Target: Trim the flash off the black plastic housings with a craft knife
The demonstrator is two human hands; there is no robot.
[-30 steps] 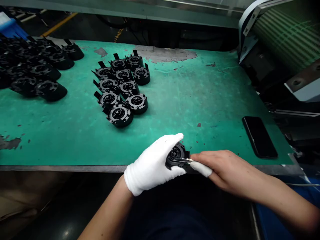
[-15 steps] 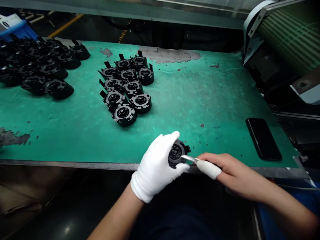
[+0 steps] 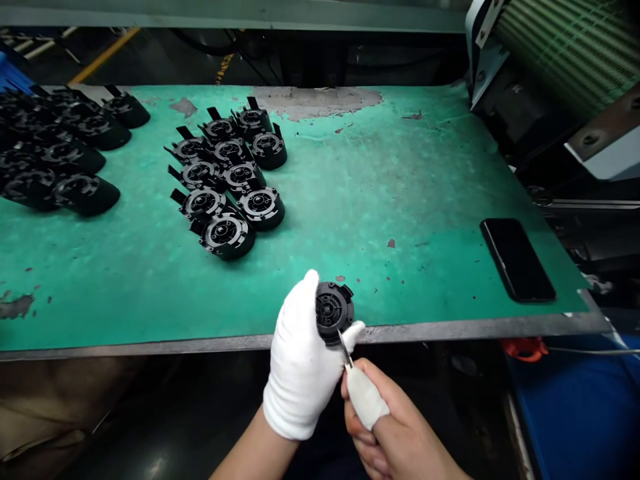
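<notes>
In a white glove, my left hand [image 3: 303, 363] grips a round black part [image 3: 334, 310] at the front edge of the green table. The ribbed face of the part points up toward me. My right hand [image 3: 383, 420], bare apart from a white cover on the thumb, is closed around a thin metal blade tool [image 3: 345, 350]. The tip of the tool meets the lower rim of the black part. Further back on the table stands a group of similar black parts [image 3: 225, 233], packed close together.
More black parts [image 3: 85, 193] crowd the table's left side. A black phone [image 3: 517, 260] lies near the right edge of the green table [image 3: 390, 187]. Machinery with green ribbing [image 3: 555, 60] overhangs the back right. An orange-red object [image 3: 525, 349] sits below the table edge.
My right hand and the tool have swung left and down, so the blade now points up at the part's lower rim. The held part is turned differently. The whole view has shifted slightly.
</notes>
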